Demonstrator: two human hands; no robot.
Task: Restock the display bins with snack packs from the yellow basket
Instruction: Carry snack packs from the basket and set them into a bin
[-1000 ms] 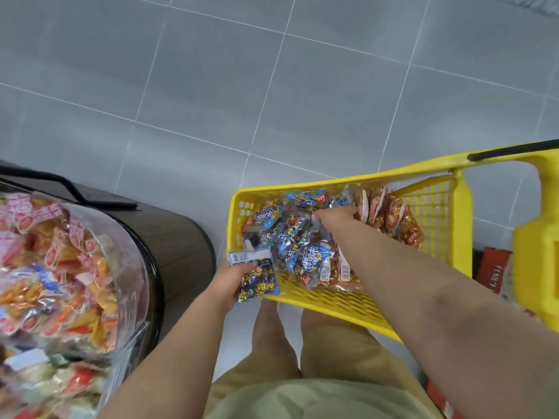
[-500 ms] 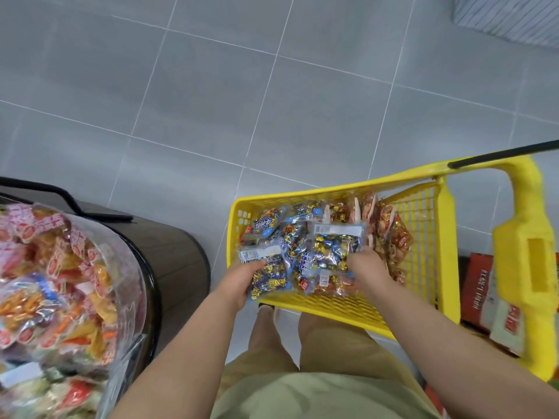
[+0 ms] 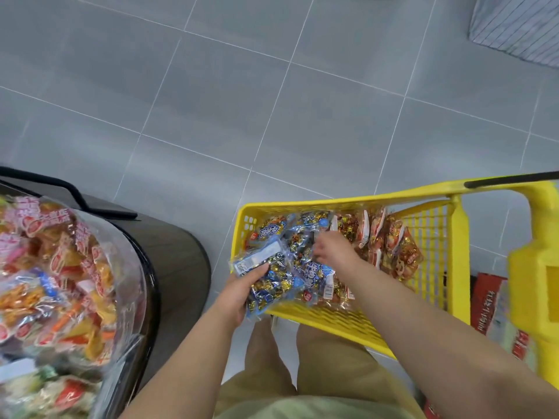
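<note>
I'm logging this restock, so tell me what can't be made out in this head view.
Head view, one line per item:
What the right hand grips, if anything: fingertips buried among packs in the basket.
How full the bin is: cut off by left and bottom edges.
Print on the blue pack in the left hand: blurred.
The red box: partly behind the basket's frame.

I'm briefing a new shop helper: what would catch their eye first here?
The yellow basket at right, full of blue and orange snack packs. The left hand grips a blue pack at its near edge while the right hand reaches among the rest. At left, a clear display bin brims with snacks.
</note>
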